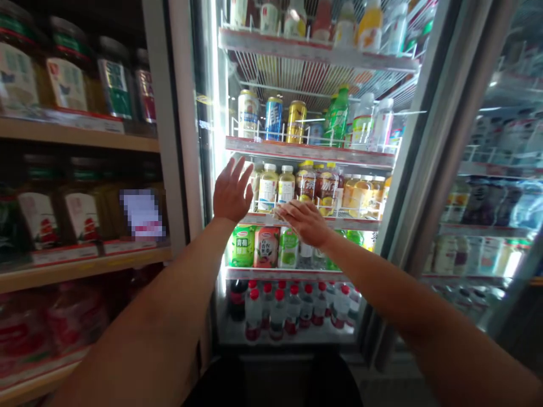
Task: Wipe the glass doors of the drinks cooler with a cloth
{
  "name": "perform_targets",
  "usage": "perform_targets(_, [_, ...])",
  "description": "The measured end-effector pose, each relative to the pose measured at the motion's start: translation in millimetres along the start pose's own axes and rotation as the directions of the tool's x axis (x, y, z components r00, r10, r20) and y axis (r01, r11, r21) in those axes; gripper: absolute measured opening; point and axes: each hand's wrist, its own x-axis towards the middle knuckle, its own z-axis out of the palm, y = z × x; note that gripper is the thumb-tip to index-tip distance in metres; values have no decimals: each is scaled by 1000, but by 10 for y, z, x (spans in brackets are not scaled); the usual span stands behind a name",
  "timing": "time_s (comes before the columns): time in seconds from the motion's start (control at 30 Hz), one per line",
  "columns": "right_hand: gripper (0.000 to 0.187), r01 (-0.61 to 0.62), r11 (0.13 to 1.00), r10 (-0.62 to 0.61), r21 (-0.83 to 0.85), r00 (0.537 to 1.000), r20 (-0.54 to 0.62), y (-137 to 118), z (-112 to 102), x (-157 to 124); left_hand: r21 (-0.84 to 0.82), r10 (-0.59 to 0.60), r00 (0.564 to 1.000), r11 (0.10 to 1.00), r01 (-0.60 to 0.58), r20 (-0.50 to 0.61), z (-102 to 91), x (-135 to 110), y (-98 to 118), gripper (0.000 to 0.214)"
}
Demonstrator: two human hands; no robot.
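Note:
My left hand (pixel 232 191) is raised with its fingers spread, holding nothing, at the left side of a lit drinks fridge. It partly covers the leftmost bottle on the middle shelf. My right hand (pixel 303 219) reaches in from the right, palm down, fingers stretched out at the front edge of that shelf (pixel 259 219). Its fingertips are slightly blurred and no held thing shows. Just behind it stand pale yellow-green bottles with white caps (pixel 268 186) and dark tea bottles with yellow caps (pixel 306 180). Under it are a green carton (pixel 242 246) and a red-pink carton (pixel 266 247).
Cans (pixel 274 118) and a green bottle (pixel 339 116) stand on the shelf above. Several red-capped bottles (pixel 278 314) fill the bottom. A wooden shelf (pixel 80 134) of bottles is at left. A metal door frame (pixel 445 141) runs along the right.

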Motion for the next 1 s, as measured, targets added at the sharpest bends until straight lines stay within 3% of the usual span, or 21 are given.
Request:
perform_targets(0.1, [44, -120, 993, 120, -2, 993, 5, 81, -71, -64, -16, -72, 997, 997, 72, -2, 53, -96, 70, 52])
perform_targets(0.23, [43, -330, 944, 328, -20, 943, -54, 108, -144, -152, -43, -163, 987, 986, 162, -16, 131, -275, 231, 54])
perform_targets(0.43, [40, -143, 989, 144, -20, 989, 30, 174, -235, -363, -74, -220, 975, 973, 220, 8, 142, -402, 377, 54])
perform_targets(0.57, [41, -353, 932, 343, -79, 932, -113, 317, -305, -524, -64, -210, 977, 975, 212, 25, 144, -505, 418, 55])
perform_targets(0.63, [41, -395, 915, 381, -87, 914, -141, 303, -306, -629, -51, -209, 977, 976, 210, 28, 164, -595, 454, 55])
perform_targets(0.83, [43, -175, 985, 175, 2, 983, 61, 256, -340, -868, 5, -227, 973, 974, 227, 45, 210, -843, 577, 56])
perform_targets(0.9, [42, -231, 973, 232, -17, 972, 33, 333, -377, -927, 8, -237, 969, 972, 237, 75, 201, -876, 593, 57])
perform_targets(1.0, [43, -416, 906, 413, -74, 909, -54, 411, -412, -1075, 3, -249, 962, 968, 250, 115, 179, -895, 597, 56])
